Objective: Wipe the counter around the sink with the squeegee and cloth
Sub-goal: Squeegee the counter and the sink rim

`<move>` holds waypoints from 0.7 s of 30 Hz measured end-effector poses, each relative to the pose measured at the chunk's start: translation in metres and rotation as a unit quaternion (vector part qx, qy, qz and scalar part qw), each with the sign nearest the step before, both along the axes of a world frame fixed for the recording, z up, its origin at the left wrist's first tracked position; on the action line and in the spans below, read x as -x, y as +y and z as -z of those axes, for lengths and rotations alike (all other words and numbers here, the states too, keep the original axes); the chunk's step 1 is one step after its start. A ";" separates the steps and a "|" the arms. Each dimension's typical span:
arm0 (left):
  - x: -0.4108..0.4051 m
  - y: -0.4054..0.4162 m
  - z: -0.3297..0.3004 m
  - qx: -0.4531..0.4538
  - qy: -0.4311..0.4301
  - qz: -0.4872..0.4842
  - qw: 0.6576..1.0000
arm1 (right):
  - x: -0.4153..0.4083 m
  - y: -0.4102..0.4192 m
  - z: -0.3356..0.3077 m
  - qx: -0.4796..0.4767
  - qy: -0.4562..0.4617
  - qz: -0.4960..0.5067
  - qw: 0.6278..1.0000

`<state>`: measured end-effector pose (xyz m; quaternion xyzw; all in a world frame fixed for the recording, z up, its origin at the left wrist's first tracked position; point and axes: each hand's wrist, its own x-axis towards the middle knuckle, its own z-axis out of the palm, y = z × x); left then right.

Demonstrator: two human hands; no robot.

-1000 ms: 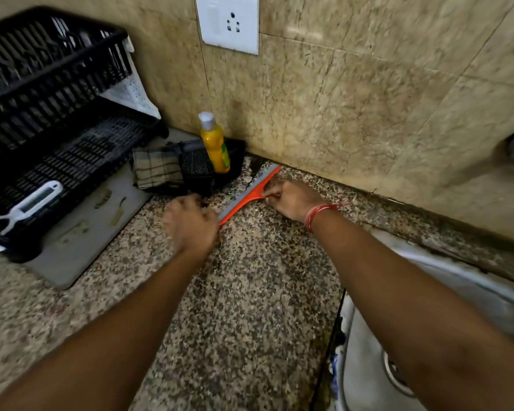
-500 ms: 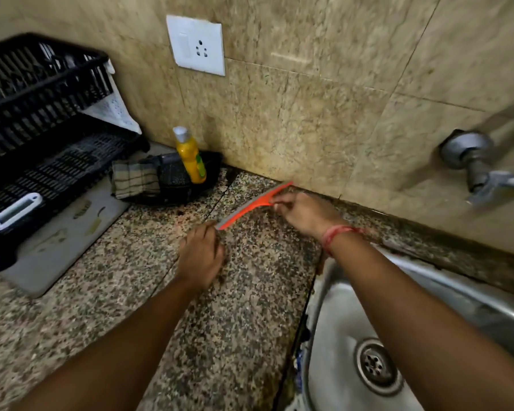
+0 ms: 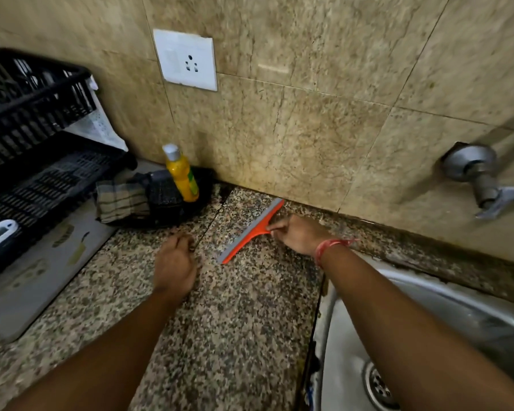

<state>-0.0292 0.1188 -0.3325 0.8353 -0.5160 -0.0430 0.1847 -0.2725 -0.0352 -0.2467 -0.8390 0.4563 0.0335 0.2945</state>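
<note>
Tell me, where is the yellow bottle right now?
In the head view the yellow bottle stands upper left of centre, against the tiled wall below the socket, in a black holder right of the dish rack.

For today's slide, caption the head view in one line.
Right hand holds orange squeegee on speckled counter beside the sink; left hand rests nearby.

On my worktop (image 3: pixel 235 321): one orange squeegee (image 3: pixel 251 231), one yellow bottle (image 3: pixel 182 175), one checked cloth (image 3: pixel 120 201), one black dish rack (image 3: pixel 36 137), one sink (image 3: pixel 428 315), one wall socket (image 3: pixel 187 59), one tap (image 3: pixel 481 178).
</note>
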 end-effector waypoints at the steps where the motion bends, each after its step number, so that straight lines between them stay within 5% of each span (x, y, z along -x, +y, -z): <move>1: 0.001 0.000 0.001 0.000 0.002 0.000 1.000 | 0.012 0.002 0.002 0.000 0.005 0.009 1.000; 7: 0.031 0.003 -0.005 -0.033 -0.027 0.103 0.994 | 0.103 0.034 -0.008 0.032 0.068 0.053 0.996; 13: 0.078 -0.005 -0.012 -0.087 0.002 0.160 0.983 | 0.054 0.038 -0.027 0.102 0.011 0.113 0.988; 21: 0.056 0.007 -0.006 -0.047 0.090 0.233 0.967 | 0.047 0.047 -0.003 0.054 0.042 0.096 0.993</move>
